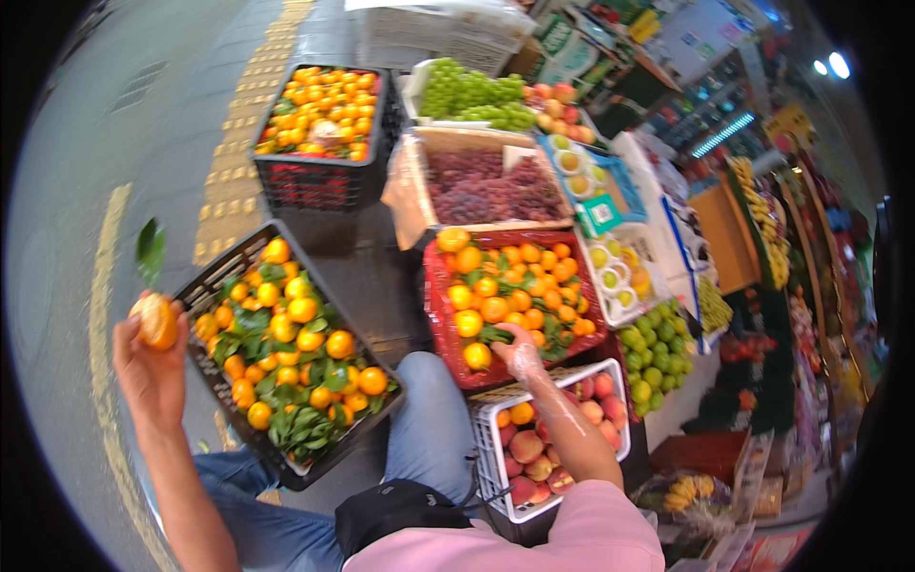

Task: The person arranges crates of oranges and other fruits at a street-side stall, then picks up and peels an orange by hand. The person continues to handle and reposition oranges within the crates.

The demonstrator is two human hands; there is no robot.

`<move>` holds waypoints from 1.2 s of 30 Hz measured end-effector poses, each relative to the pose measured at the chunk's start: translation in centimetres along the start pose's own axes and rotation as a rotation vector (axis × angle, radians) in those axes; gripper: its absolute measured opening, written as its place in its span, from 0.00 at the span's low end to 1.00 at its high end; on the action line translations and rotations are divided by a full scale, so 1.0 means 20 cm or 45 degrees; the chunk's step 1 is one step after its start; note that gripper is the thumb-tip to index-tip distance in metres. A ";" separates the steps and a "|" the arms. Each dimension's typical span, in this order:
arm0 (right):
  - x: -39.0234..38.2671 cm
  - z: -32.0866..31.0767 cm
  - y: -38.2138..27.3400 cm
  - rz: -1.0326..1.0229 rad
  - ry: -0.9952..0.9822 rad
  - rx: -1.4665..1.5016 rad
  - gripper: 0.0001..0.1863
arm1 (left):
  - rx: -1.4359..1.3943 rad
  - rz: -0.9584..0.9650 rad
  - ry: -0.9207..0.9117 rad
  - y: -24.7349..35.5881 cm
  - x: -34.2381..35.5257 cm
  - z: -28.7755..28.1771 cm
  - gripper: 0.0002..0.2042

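My left hand, raised at the far left, is closed around an orange mandarin with a pale patch facing up; a green leaf stands up above it. Beside that hand a black crate holds leafy mandarins. My right hand reaches into the near side of a crate lined in red, full of mandarins. Its fingers are closed about dark green leaves, next to a mandarin; any fruit under the hand is hidden.
Close to my right forearm, a white basket holds peaches. Green fruit lies to the right. Farther off stand boxes of red grapes and green grapes, plus another black mandarin crate. Road runs along the left.
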State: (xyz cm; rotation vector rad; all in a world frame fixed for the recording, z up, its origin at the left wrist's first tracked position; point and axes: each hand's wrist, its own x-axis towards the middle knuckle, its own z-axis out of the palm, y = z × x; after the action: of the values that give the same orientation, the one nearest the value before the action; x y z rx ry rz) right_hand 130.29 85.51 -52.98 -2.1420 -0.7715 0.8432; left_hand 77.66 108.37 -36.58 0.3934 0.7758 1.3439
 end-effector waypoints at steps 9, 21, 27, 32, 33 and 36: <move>-0.20 0.90 -0.56 -1.039 -0.284 -0.239 0.18 | -0.063 0.006 -0.035 0.04 -0.03 0.03 0.20; -0.50 2.16 -0.86 -0.960 -1.334 -0.905 0.43 | -0.104 0.041 0.032 0.14 -0.11 -0.04 0.19; -0.46 2.12 -0.82 -0.803 -1.281 -0.748 0.38 | -0.105 0.059 0.023 0.17 -0.12 -0.06 0.19; -0.50 1.90 -0.87 -1.026 -1.083 -0.236 0.39 | -0.128 0.062 -0.008 0.15 -0.09 -0.07 0.19; -0.49 1.83 -0.89 -1.082 -1.063 -0.174 0.38 | -0.127 0.079 -0.040 0.13 -0.08 -0.07 0.20; -0.43 1.59 -0.94 -1.092 -0.953 -0.123 0.36 | -0.088 0.063 -0.014 0.11 -0.06 -0.08 0.21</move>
State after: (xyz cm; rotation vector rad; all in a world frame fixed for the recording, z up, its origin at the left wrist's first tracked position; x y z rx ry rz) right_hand 96.34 102.39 -52.99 -1.2725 -1.9401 1.1013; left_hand 75.02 107.36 -35.92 0.3669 0.7121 1.4103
